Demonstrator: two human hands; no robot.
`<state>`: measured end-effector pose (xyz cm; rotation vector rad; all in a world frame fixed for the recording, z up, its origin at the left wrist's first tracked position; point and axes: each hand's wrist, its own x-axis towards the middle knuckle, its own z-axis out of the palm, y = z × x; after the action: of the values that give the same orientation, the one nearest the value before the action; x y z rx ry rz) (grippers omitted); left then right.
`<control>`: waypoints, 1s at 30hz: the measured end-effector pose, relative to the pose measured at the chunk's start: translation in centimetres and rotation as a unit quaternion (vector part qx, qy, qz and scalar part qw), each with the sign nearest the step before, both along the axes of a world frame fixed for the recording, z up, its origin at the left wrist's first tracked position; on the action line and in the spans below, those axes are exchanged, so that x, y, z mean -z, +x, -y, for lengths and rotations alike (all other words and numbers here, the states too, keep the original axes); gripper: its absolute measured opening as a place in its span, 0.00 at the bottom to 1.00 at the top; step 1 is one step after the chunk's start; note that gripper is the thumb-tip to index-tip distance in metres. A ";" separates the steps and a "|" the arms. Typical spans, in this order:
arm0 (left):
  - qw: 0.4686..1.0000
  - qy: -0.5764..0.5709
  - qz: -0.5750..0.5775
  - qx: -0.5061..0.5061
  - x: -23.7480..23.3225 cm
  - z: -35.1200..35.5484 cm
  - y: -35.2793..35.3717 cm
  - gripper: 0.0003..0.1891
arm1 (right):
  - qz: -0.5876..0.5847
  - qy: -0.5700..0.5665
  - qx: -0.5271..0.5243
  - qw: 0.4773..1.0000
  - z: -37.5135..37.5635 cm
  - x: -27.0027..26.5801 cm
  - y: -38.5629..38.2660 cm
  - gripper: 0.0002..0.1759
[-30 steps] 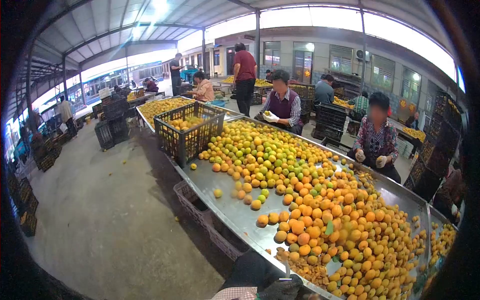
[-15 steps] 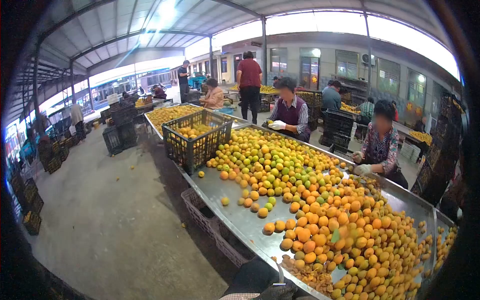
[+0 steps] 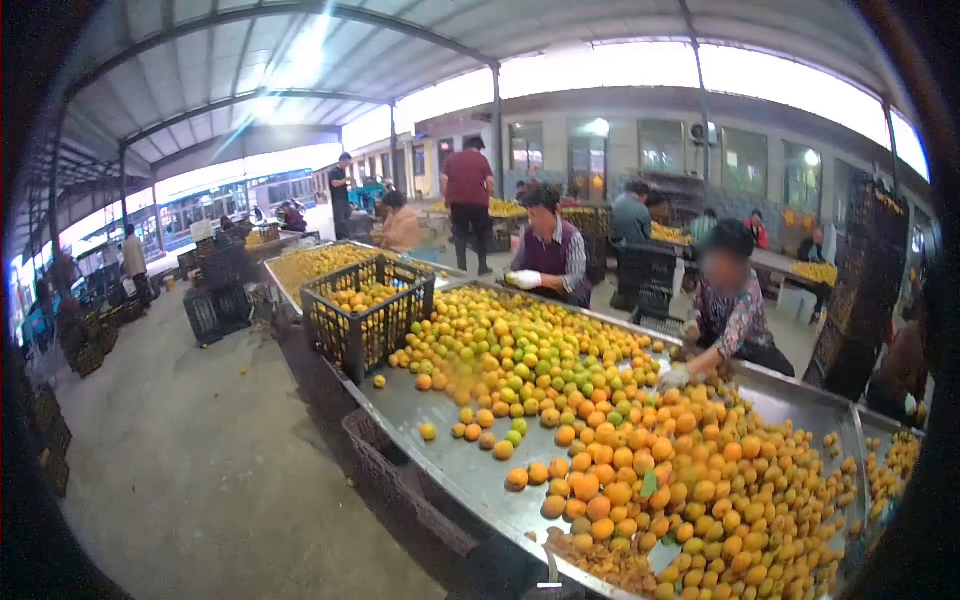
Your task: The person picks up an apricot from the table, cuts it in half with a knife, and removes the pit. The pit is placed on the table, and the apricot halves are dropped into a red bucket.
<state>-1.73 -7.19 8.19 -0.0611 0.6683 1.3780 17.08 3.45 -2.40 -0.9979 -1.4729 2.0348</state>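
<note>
Neither my left hand nor my right hand shows clearly. At the bottom edge there is only a dark shape (image 3: 495, 568), with a thin bright strip (image 3: 548, 585) beside it that looks like metal. Just beyond these lies a heap of brownish cut pieces (image 3: 610, 565) on the near edge of the metal table (image 3: 500, 482). Behind it spreads a big pile of orange and yellow apricots (image 3: 690, 455), greener ones (image 3: 530, 362) farther up. A green leaf (image 3: 649, 484) rests among them.
A black crate (image 3: 366, 318) with apricots stands on the table's far left part. Across the table, one person (image 3: 735, 300) reaches into the fruit; another person (image 3: 553, 250) wears white gloves. Purple crates (image 3: 405, 485) sit below the table edge. Stacked crates (image 3: 862, 290) rise at right.
The view has shifted, so the table sits lower and farther left. A dark hand-like shape with a curved metal piece has mostly dropped out of view. The person opposite has reached into the pile.
</note>
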 end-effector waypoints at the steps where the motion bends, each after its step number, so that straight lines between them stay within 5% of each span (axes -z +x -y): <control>1: 1.000 -0.012 -0.003 -0.010 -0.5 0.3 -0.3 0.08 | 0.000 -0.006 -0.004 1.000 0.3 0.4 0.2 0.14; 5: 0.990 -0.128 -0.030 -0.042 -1.7 1.1 -0.3 0.07 | 0.011 0.008 -0.056 0.998 1.6 4.0 2.2 0.14; 7: 0.980 -0.193 -0.037 -0.012 -0.5 1.0 0.8 0.07 | 0.022 0.162 -0.112 0.980 1.9 7.2 3.0 0.14; 8: 0.995 -0.100 -0.022 0.003 1.9 -0.3 0.4 0.06 | 0.018 0.288 -0.127 0.949 1.7 9.0 3.3 0.14; 10: 0.996 0.079 0.025 0.021 6.6 -1.3 0.3 0.05 | 0.090 0.448 -0.160 0.875 2.4 1.4 2.9 0.15; 11: 0.997 0.067 0.036 0.031 7.6 -1.2 0.3 0.05 | 0.101 0.435 -0.156 0.881 3.1 1.1 2.6 0.15; 12: 0.996 0.072 0.019 0.049 8.0 -1.3 -0.4 0.06 | 0.066 0.141 -0.090 0.984 3.5 1.3 2.4 0.15; 13: 0.995 0.079 0.000 0.067 8.0 -1.4 -0.9 0.07 | 0.019 -0.165 -0.009 0.986 4.0 1.8 2.2 0.15; 16: 0.994 0.092 0.006 0.059 7.0 -1.7 -0.9 0.08 | 0.087 -0.182 -0.010 0.979 4.2 3.1 2.0 0.18; 21: 0.996 0.071 -0.004 0.061 8.1 -1.6 -1.3 0.07 | 0.145 0.088 -0.027 0.985 2.5 -0.1 2.0 0.18; 22: 0.996 0.068 0.000 0.063 8.1 -1.6 -1.2 0.07 | 0.148 0.084 -0.026 0.985 1.4 -0.8 1.9 0.18; 24: 0.997 0.036 -0.019 0.063 7.7 -1.9 -1.1 0.08 | -0.029 -0.144 0.040 0.988 -0.5 -2.0 1.6 0.17; 28: 0.998 0.034 -0.014 0.053 7.5 -2.4 -0.8 0.06 | -0.039 -0.206 0.065 0.976 -1.7 -4.5 0.7 0.16; 30: 0.997 0.052 0.012 0.056 7.4 -2.8 -1.0 0.05 | 0.093 0.025 -0.046 0.994 -1.0 -0.4 0.7 0.15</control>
<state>-2.76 -4.44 0.75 0.0420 0.5699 1.2996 17.73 4.43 -2.04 -1.1453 -1.6848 2.0028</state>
